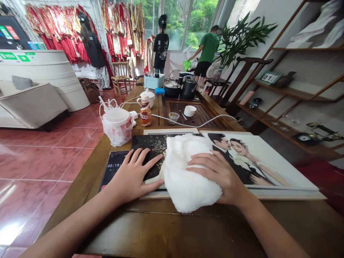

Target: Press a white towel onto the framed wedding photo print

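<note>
My right hand [215, 172] grips a fluffy white cloth [185, 179], its fingers bent over the top and the thumb side out of sight. The cloth lies over the middle of a large wedding photo print [285, 154] showing a couple. Spread flat, my left hand [137, 172] rests on the dark left part of the picture, which has small golden specks. Its fingers are apart and nothing is in it. Under and beside the left wrist lies a phone [109, 175] with a timer on its screen. Other framed pieces appear to lie beneath the print.
On the wooden table [88, 200] stand a plastic-wrapped tub [116, 123], a coffee bottle [145, 111], a lidded white pot [149, 96] and a small white cup [190, 111]. A white cable [174, 120] crosses behind the print. Several people stand farther back.
</note>
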The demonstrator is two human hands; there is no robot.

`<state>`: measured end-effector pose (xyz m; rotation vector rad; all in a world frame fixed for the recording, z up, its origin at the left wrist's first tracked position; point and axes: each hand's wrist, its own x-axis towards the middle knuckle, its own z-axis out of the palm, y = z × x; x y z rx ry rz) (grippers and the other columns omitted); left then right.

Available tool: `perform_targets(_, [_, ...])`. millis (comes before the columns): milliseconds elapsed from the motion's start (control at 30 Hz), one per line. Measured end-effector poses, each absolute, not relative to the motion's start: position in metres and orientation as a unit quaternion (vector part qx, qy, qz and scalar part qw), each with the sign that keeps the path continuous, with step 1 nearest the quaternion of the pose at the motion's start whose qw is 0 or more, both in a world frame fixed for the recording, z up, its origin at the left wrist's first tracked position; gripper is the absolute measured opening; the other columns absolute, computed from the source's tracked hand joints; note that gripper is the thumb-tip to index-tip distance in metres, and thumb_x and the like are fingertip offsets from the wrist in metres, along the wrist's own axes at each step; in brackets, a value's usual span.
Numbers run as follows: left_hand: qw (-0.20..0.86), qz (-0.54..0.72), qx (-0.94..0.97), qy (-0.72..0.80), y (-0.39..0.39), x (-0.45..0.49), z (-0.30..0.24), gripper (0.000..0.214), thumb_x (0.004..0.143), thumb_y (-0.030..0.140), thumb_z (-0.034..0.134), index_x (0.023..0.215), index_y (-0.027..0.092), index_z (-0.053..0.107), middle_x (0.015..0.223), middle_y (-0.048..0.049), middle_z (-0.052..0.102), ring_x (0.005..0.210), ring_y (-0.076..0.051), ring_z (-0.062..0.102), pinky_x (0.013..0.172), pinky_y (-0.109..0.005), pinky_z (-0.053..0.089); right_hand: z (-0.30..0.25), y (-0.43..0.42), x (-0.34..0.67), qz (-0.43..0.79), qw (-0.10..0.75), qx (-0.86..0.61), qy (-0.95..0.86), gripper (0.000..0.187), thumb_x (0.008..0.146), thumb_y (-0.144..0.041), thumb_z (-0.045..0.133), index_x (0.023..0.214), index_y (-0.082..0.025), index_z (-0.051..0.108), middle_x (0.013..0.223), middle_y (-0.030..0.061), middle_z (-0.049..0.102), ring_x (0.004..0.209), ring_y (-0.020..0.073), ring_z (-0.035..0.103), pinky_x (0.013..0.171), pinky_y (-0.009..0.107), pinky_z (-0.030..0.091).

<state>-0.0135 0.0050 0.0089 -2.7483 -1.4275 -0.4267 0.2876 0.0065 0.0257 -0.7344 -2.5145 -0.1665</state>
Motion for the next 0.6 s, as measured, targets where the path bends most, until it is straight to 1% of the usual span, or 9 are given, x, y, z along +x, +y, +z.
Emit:
perform_targets(167, [0.012,-0.128,-0.880,-0.458,0.0046,-0.0129,0.0079,0.069,0.090,0.068,0.042,0.149,0.033,0.035,0.142,-0.0101,0.045,0.133,-0.034,0.038,0.111,-0.057,0.027,0.0247,0.0094,0.2930,-0.082,0.248,-0.310,-0.914,0.043,0.082,-0.039,0.057,0.120,-0.019,0.055,0.116,0.0138,0.065,0.111,0.0321,0.057,0.090,0.047,0.033])
perform_targets(367, [0.019,-0.106,-0.880,-0.463,0.0037,-0.0128,0.0091,0.069,0.091,0.068,0.040,0.150,0.033,0.033,0.144,-0.0123,0.043,0.134,-0.035,0.037,0.111,-0.058,0.026,0.0243,0.0063,0.2841,-0.053,0.244,-0.265,-0.931,0.041,0.086,-0.043,0.052,0.120,-0.020,0.054,0.115,0.0122,0.065,0.111,0.0306,0.057,0.090,0.046,0.032])
perform_targets(433, [0.018,-0.105,-0.880,-0.464,0.0033,-0.0127,0.0093,0.069,0.091,0.068,0.040,0.150,0.033,0.033,0.144,-0.0120,0.043,0.135,-0.035,0.037,0.111,-0.058,0.026,0.0253,0.0076,0.2857,-0.054,0.236,-0.284,-0.928,0.042,0.086,-0.043,0.055,0.121,-0.020,0.054,0.116,0.0125,0.064,0.111,0.0308,0.057,0.090,0.046,0.032])
perform_targets(533, [0.019,-0.105,-0.878,-0.466,0.0026,-0.0120,0.0092,0.069,0.091,0.068,0.039,0.150,0.033,0.032,0.144,-0.0118,0.043,0.135,-0.035,0.036,0.111,-0.058,0.026,0.0259,0.0096,0.2892,-0.071,0.231,-0.309,-0.920,0.053,0.079,-0.050,0.065,0.121,-0.018,0.054,0.117,0.0147,0.063,0.112,0.0334,0.056,0.090,0.046,0.033])
perform_targets(600, [0.019,-0.102,-0.878,-0.468,0.0022,-0.0115,0.0091,0.069,0.092,0.068,0.039,0.151,0.033,0.031,0.144,-0.0120,0.043,0.135,-0.035,0.036,0.111,-0.059,0.026,0.0257,0.0097,0.2897,-0.074,0.230,-0.302,-0.922,0.052,0.079,-0.045,0.064,0.122,-0.018,0.053,0.117,0.0148,0.063,0.112,0.0333,0.055,0.089,0.046,0.033])
